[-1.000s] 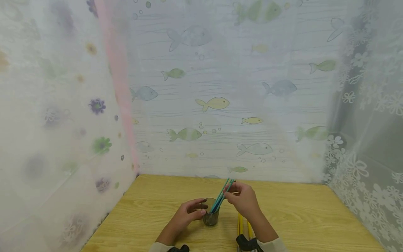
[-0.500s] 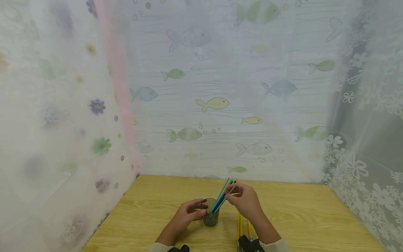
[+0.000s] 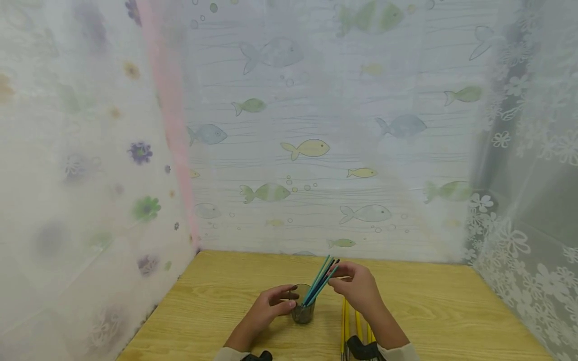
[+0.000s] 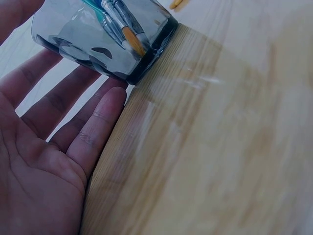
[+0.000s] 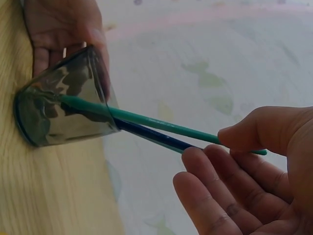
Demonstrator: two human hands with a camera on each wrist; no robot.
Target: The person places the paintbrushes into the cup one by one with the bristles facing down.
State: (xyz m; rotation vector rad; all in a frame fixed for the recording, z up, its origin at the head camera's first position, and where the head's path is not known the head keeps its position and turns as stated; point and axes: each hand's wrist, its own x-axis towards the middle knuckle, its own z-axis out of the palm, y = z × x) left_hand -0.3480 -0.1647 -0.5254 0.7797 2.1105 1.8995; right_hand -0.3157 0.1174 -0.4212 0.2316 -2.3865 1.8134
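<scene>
A small dark, see-through glass cup [image 3: 302, 311] stands on the wooden counter [image 3: 217, 301] near its front edge, with a bundle of thin teal and dark-blue paintbrushes [image 3: 321, 281] leaning out of it toward the right and back. The left hand [image 3: 271, 307] cups the cup's left side, its fingers straight and relaxed in the left wrist view, tips just at the base of the cup [image 4: 105, 36]. The right hand [image 3: 358, 287] sits at the upper ends of the brushes; in the right wrist view its grip is loose, the thumb lying against a teal handle [image 5: 161, 122] while the other fingers [image 5: 230, 181] spread below it without closing. The brushes look light, stiff and slender, likely to slide or fan apart, so taking them near the top ends between thumb and fingertips seems the sensible place. The cup is probably fragile and tips easily under the leaning load, which makes the steadying left hand useful. Several yellow-handled brushes [image 3: 356, 323] lie flat on the counter just in front of the right hand. Compared with a second ago, the brushes have fanned a little wider and the right hand has shifted slightly rightward, while the left hand and cup remain in place.
</scene>
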